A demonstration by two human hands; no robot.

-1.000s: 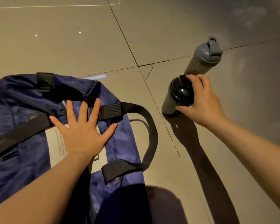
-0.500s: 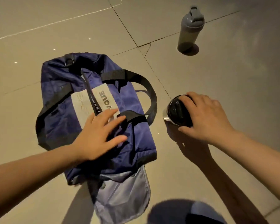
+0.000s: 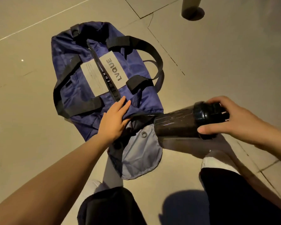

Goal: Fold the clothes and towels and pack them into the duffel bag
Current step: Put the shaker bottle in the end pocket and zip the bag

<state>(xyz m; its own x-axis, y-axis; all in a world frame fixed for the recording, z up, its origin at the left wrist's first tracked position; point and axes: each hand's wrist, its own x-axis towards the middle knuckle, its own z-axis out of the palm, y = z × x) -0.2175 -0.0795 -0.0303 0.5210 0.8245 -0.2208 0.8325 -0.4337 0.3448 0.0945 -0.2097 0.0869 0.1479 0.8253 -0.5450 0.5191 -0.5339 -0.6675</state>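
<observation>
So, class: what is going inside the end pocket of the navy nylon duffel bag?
The base of a dark cylindrical shaker bottle; the end pocket's deeper contents are hidden.

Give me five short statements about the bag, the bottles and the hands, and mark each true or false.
1. The right hand holds the black bottle at its lid end. True.
2. The black bottle stands upright on the floor. False: it lies nearly level, its base pointing into the open end pocket of the blue duffel bag.
3. The left hand rests on the bag next to the pocket opening. True.
4. The bag's label reads LVQUE. True.
5. The grey bottle lies inside the bag. False: it stands on the floor tiles beyond the bag, cut off by the top edge of the picture.
</observation>
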